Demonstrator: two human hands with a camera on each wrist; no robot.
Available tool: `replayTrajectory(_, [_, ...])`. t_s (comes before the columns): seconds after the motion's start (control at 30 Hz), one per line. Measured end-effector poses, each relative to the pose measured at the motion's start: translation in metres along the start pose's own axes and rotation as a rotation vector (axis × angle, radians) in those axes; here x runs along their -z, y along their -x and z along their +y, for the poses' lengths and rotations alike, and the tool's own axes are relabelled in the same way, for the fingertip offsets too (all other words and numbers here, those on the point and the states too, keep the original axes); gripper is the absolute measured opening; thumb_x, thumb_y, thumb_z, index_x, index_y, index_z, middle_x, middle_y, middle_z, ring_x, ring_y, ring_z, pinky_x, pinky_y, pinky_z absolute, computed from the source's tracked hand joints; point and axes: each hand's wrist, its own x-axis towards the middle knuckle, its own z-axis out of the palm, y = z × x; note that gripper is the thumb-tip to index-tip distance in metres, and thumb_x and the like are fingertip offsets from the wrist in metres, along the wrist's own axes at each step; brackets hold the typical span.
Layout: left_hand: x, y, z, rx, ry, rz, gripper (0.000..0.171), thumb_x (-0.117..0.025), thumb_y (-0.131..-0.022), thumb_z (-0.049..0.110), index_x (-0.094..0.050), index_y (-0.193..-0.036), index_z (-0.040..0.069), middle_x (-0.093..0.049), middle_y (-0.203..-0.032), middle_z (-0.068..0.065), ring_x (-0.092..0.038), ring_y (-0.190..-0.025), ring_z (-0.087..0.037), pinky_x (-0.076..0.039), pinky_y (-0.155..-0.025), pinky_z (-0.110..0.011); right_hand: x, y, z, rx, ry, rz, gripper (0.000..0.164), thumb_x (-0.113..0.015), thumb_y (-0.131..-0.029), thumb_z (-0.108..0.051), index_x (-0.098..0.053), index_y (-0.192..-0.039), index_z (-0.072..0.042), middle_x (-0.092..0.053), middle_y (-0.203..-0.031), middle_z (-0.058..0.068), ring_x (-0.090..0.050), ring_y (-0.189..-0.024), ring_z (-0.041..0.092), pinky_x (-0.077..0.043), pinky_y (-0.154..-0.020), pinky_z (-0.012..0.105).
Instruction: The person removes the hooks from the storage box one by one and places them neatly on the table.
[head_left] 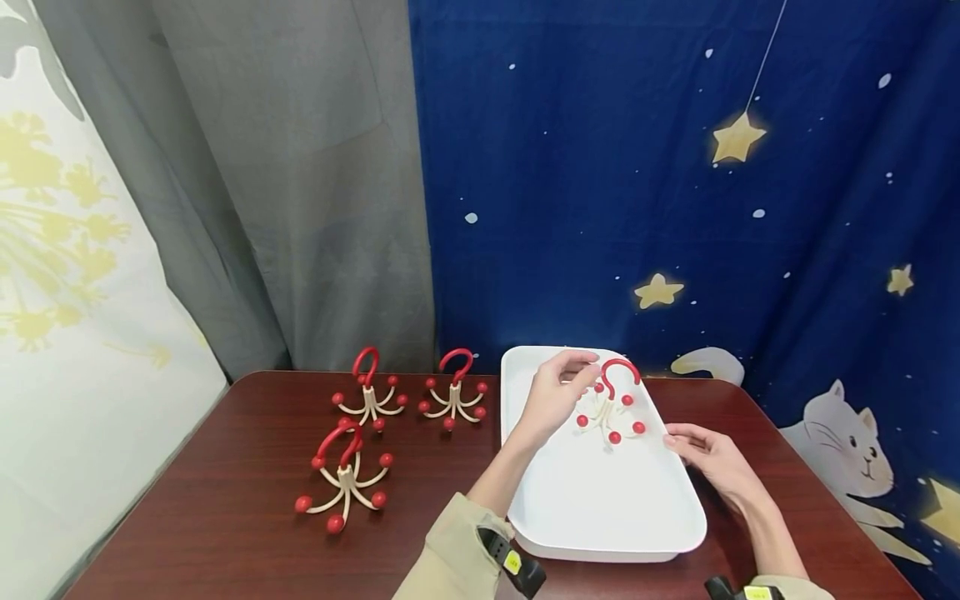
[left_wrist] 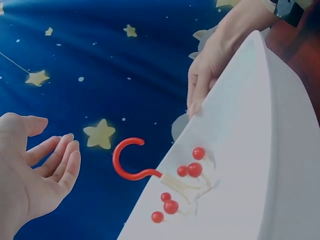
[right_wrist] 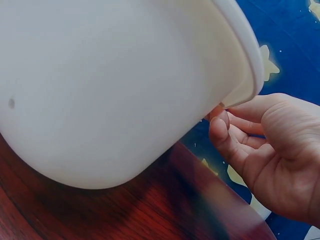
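Note:
A white tray (head_left: 592,500) stands on the right half of the table. On its far part sits a hanging rack (head_left: 607,417) with a red hook on top and several cream arms tipped with red balls. My left hand (head_left: 557,393) is just left of the red hook, fingers loosely bent, holding nothing; the left wrist view shows a gap between this hand (left_wrist: 42,170) and the hook. At the tray's right rim, my right hand (head_left: 712,462) grips the edge with thumb and fingers, also visible in the right wrist view (right_wrist: 270,145).
Left of the tray on the brown table (head_left: 225,500) stand a back left rack (head_left: 369,404), a back middle rack (head_left: 454,400) and a front left rack (head_left: 345,483), all of the same kind. Curtains, one grey (head_left: 300,208) and one blue (head_left: 562,208), hang behind.

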Motion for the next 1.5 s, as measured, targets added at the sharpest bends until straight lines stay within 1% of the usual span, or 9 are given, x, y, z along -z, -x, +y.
replayTrajectory(0.2, [-0.019, -0.009, -0.003, 0.072, 0.017, 0.007, 0.024, -0.067, -0.099, 0.017, -0.07, -0.117, 0.002, -0.069, -0.099, -0.001, -0.062, -0.088, -0.006, -0.053, -0.079, -0.019, 0.0, 0.0, -0.001, -0.001, -0.003, 0.002, 0.057, -0.067, -0.099, -0.025, -0.049, -0.137, 0.013, -0.07, -0.112, 0.019, -0.069, -0.087, 0.016, -0.057, -0.076, 0.029])
replayTrajectory(0.4, [-0.035, -0.019, -0.009, 0.124, -0.008, 0.032, 0.019, -0.068, -0.097, 0.017, -0.072, -0.11, 0.004, -0.069, -0.096, 0.001, -0.061, -0.086, -0.006, -0.052, -0.078, -0.02, 0.0, 0.0, 0.0, 0.004, -0.005, -0.004, 0.055, -0.067, -0.1, -0.023, -0.05, -0.136, 0.014, -0.07, -0.111, 0.019, -0.069, -0.086, 0.016, -0.057, -0.076, 0.029])
replayTrajectory(0.67, [-0.05, -0.03, -0.022, 0.209, -0.009, 0.06, 0.016, -0.071, -0.093, 0.014, -0.072, -0.104, 0.003, -0.069, -0.087, 0.001, -0.061, -0.077, -0.008, -0.049, -0.068, -0.018, 0.0, 0.0, -0.001, 0.009, -0.005, -0.016, 0.055, -0.067, -0.1, -0.023, -0.049, -0.136, 0.015, -0.071, -0.11, 0.018, -0.069, -0.086, 0.015, -0.057, -0.075, 0.029])
replayTrajectory(0.83, [-0.06, -0.035, -0.031, 0.299, -0.029, 0.09, 0.014, -0.072, -0.093, 0.015, -0.072, -0.101, 0.004, -0.069, -0.087, 0.001, -0.06, -0.077, -0.006, -0.051, -0.074, -0.021, 0.0, 0.0, -0.001, -0.002, -0.007, -0.015, 0.055, -0.067, -0.099, -0.023, -0.05, -0.136, 0.014, -0.071, -0.11, 0.017, -0.069, -0.086, 0.017, -0.057, -0.076, 0.03])
replayTrajectory(1.03, [-0.071, -0.037, -0.036, 0.387, -0.02, 0.09, 0.022, -0.074, -0.091, 0.014, -0.07, -0.109, 0.002, -0.07, -0.093, -0.001, -0.065, -0.084, -0.015, -0.054, -0.084, -0.031, -0.001, -0.001, -0.001, -0.002, 0.006, -0.014, 0.055, -0.067, -0.099, -0.024, -0.05, -0.136, 0.013, -0.071, -0.111, 0.018, -0.069, -0.086, 0.017, -0.057, -0.076, 0.03])
replayTrajectory(1.13, [-0.072, -0.035, -0.037, 0.391, -0.005, 0.061, 0.026, -0.074, -0.09, 0.01, -0.068, -0.113, 0.0, -0.069, -0.097, -0.003, -0.066, -0.088, -0.017, -0.055, -0.087, -0.032, -0.003, -0.001, 0.0, 0.008, 0.009, -0.024, 0.054, -0.066, -0.1, -0.023, -0.05, -0.136, 0.014, -0.07, -0.113, 0.02, -0.069, -0.086, 0.017, -0.057, -0.076, 0.029])
replayTrajectory(1.27, [-0.074, -0.034, -0.036, 0.388, 0.038, 0.034, 0.027, -0.073, -0.091, 0.007, -0.066, -0.116, 0.0, -0.069, -0.102, -0.004, -0.065, -0.096, -0.017, -0.054, -0.092, -0.032, -0.004, -0.001, -0.001, 0.004, 0.022, -0.024, 0.055, -0.066, -0.1, -0.022, -0.049, -0.137, 0.014, -0.069, -0.116, 0.022, -0.068, -0.086, 0.016, -0.057, -0.076, 0.029])
replayTrajectory(1.37, [-0.075, -0.033, -0.036, 0.39, 0.065, 0.044, 0.028, -0.073, -0.09, 0.006, -0.065, -0.116, 0.001, -0.068, -0.101, -0.003, -0.064, -0.098, -0.017, -0.053, -0.094, -0.033, -0.003, 0.0, -0.001, -0.002, 0.02, -0.018, 0.055, -0.066, -0.1, -0.022, -0.049, -0.138, 0.014, -0.069, -0.116, 0.022, -0.068, -0.086, 0.016, -0.057, -0.076, 0.029])
replayTrajectory(1.5, [-0.073, -0.032, -0.037, 0.359, 0.041, 0.061, 0.023, -0.073, -0.09, 0.007, -0.067, -0.111, 0.001, -0.068, -0.096, -0.002, -0.064, -0.092, -0.013, -0.054, -0.089, -0.03, -0.001, 0.0, 0.001, 0.011, 0.012, -0.008, 0.054, -0.067, -0.099, -0.022, -0.05, -0.136, 0.014, -0.07, -0.112, 0.019, -0.069, -0.085, 0.017, -0.057, -0.076, 0.03])
